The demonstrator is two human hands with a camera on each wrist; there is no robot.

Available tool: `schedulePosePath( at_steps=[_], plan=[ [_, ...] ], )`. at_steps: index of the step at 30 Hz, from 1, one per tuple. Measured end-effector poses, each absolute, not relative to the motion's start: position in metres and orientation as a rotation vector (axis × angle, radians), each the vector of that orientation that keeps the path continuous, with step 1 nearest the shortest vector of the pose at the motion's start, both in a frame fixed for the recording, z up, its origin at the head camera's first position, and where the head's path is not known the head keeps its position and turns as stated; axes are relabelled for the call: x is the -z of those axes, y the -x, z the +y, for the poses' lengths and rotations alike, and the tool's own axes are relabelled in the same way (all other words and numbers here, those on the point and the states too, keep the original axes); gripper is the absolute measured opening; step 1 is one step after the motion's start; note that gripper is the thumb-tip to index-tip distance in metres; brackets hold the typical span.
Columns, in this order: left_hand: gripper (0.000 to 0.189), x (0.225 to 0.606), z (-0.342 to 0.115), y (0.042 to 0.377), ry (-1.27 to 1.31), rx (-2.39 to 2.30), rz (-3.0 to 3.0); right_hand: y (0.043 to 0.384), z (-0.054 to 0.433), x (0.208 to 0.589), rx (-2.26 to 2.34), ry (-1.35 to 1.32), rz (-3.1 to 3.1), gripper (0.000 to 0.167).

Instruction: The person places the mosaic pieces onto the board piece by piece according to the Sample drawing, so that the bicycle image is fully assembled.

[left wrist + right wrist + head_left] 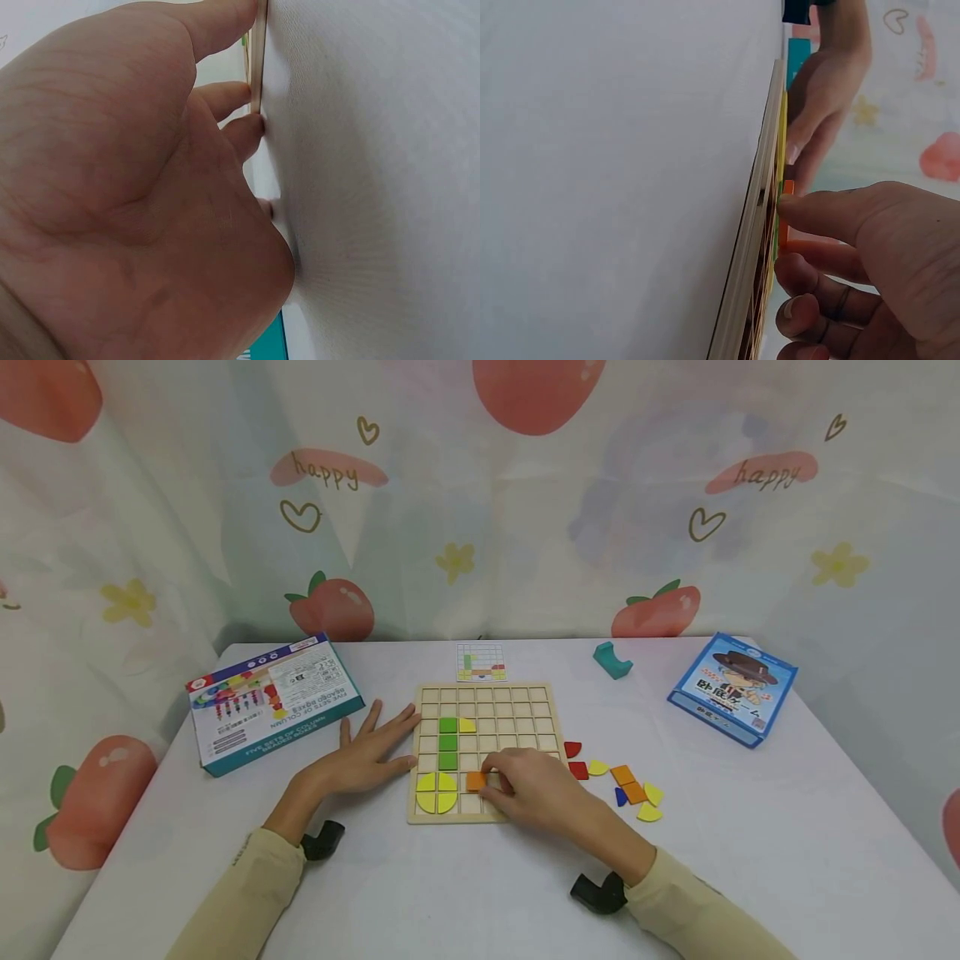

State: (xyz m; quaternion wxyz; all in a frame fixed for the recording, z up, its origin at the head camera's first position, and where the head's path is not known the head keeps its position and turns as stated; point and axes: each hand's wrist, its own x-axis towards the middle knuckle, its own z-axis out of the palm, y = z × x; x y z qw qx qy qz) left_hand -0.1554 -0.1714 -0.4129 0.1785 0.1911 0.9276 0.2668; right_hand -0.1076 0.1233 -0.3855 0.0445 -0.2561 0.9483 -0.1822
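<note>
A wooden grid board [555,710] lies flat on the white table. My left hand [363,758] rests with spread fingers along its left edge; in the left wrist view the fingertips [253,126] meet the board's side. Over the lower middle cells, my right hand [536,787] pinches an orange square tile [475,782] between thumb and finger. The right wrist view shows this orange tile [788,217] close above the board's surface. Several green squares [447,742] form a column, with a yellow piece [467,725] beside the top one. Yellow quarter-circles [426,802] form a round shape at lower left.
Right of the board lie red pieces [578,770], yellow pieces [649,812], orange squares [622,775] and a blue triangle [621,797]. A pattern card [482,652] sits behind the board. Farther out are a teal arch block [612,661], a teal-edged box [273,702] and a blue box [735,689].
</note>
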Motion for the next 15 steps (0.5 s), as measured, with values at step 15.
schedulePosePath(
  at_steps=[15],
  plan=[
    [0.077,0.4104,-0.1713,0.1541,-0.541,-0.760,2.623,0.1096,0.1145,0.3865,0.535,0.801,2.894,0.026]
  ],
)
